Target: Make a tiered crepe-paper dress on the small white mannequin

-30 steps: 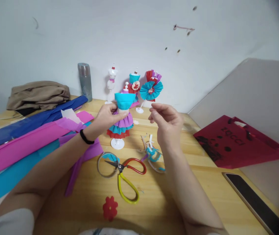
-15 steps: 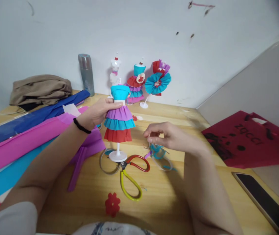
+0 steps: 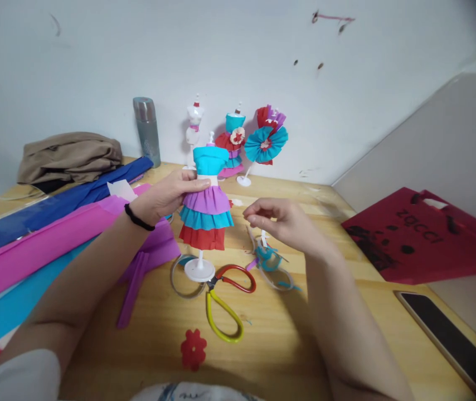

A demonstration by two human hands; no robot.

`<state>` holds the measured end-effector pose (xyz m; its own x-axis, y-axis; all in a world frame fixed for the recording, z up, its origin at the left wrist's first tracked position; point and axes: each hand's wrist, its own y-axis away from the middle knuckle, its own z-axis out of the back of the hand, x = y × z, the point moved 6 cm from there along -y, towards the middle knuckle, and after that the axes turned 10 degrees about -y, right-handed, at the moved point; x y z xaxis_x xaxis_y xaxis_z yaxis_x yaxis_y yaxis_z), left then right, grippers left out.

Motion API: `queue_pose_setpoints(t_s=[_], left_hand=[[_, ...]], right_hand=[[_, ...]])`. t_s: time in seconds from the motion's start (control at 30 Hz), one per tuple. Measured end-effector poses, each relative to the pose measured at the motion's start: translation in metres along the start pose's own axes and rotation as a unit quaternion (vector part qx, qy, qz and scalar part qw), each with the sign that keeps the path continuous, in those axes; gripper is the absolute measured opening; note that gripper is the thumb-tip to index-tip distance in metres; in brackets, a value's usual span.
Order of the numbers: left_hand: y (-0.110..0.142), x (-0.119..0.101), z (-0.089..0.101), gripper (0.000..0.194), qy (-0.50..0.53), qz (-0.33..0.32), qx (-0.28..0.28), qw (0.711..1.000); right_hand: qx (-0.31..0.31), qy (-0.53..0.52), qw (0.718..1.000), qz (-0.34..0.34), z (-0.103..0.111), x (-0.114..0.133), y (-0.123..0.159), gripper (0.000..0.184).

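My left hand [image 3: 174, 195] grips a small dress-form mannequin [image 3: 212, 161] at the waist, thumb across its white waistband. The form wears a turquoise top and a ruffled skirt in purple, turquoise and red. It stands upright, its round white base [image 3: 199, 270] covering the blades of the scissors [image 3: 224, 328], which have one red and one yellow handle. To the right, my right hand [image 3: 282, 221] hovers over paper scraps [image 3: 268, 257]. Its thumb and forefinger are pinched together; whether anything is between them cannot be made out. A red paper flower [image 3: 193, 350] lies in front.
Three more mannequins stand behind, one white [image 3: 194, 123], one with a ruffled skirt [image 3: 235, 123], one with a big turquoise rosette [image 3: 266, 144]. Coloured paper [image 3: 54, 245] and a flask [image 3: 146, 131] are left; a red bag [image 3: 413, 236] and a phone [image 3: 447, 334] are right.
The held mannequin has come nearer and down, its base now over the scissors. My right hand has lowered toward the scraps, its fingers drawing together. The view has shifted slightly.
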<state>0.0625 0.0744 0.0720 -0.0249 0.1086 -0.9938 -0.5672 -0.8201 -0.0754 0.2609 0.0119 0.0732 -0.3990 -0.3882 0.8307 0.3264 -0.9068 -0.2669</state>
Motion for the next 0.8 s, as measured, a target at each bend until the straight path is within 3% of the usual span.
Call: queue_pose_setpoints(t_s=[0.1, 0.23, 0.33, 0.5, 0.67, 0.8], left_hand=[[0.004, -0.002, -0.001, 0.033, 0.019, -0.024, 0.006, 1.0], [0.01, 0.003, 0.004, 0.05, 0.073, -0.063, 0.009, 0.995], [0.011, 0.013, 0.005, 0.055, 0.132, -0.079, 0.05, 0.987], [0.008, 0.016, -0.003, 0.05, 0.173, -0.079, 0.109, 0.976], [0.004, 0.017, -0.004, 0.036, 0.119, 0.008, 0.049, 0.992], [0.003, 0.019, 0.002, 0.019, 0.122, 0.068, -0.006, 0.99]], right_hand=[[-0.012, -0.044, 0.999, -0.009, -0.005, -0.006, -0.004, 0.02], [0.06, -0.032, 0.997, -0.02, -0.018, -0.004, -0.003, 0.023], [0.108, -0.009, 0.993, -0.036, -0.027, 0.002, -0.001, 0.023], [0.117, -0.001, 0.992, -0.047, -0.031, 0.01, 0.001, 0.025], [0.107, 0.003, 0.993, -0.042, -0.025, 0.01, 0.001, 0.025], [0.154, 0.027, 0.986, -0.058, -0.026, 0.006, 0.003, 0.024]])
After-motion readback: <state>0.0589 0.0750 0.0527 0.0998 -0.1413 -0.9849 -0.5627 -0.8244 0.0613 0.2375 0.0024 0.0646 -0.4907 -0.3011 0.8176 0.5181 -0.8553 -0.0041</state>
